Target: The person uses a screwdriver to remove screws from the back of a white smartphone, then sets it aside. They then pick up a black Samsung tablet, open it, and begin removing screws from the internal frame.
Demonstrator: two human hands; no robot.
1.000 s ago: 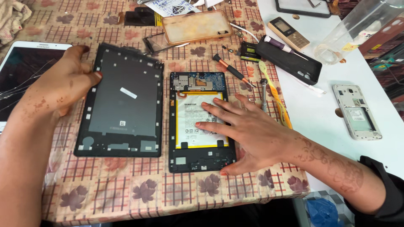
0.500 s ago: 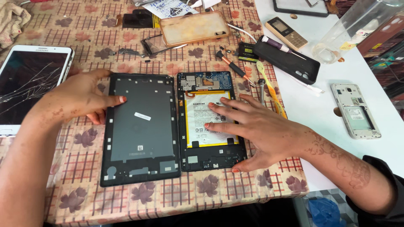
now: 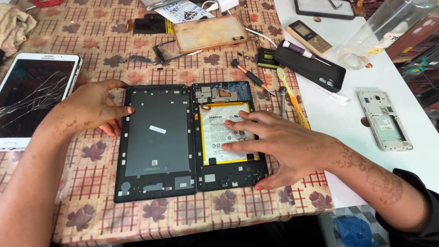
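Back cover [image 3: 157, 142] slid beside opened tablet [image 3: 228, 135]; left hand [image 3: 93, 107] flat on cover edge, right hand [image 3: 279, 144] flat on yellow-edged battery [image 3: 227, 137].

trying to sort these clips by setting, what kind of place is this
Most likely a small phone and tablet repair bench. An opened tablet lies with its battery and board bare beside its removed back cover, screwdrivers lie close by, and a cracked white tablet and a stripped phone frame wait nearby.
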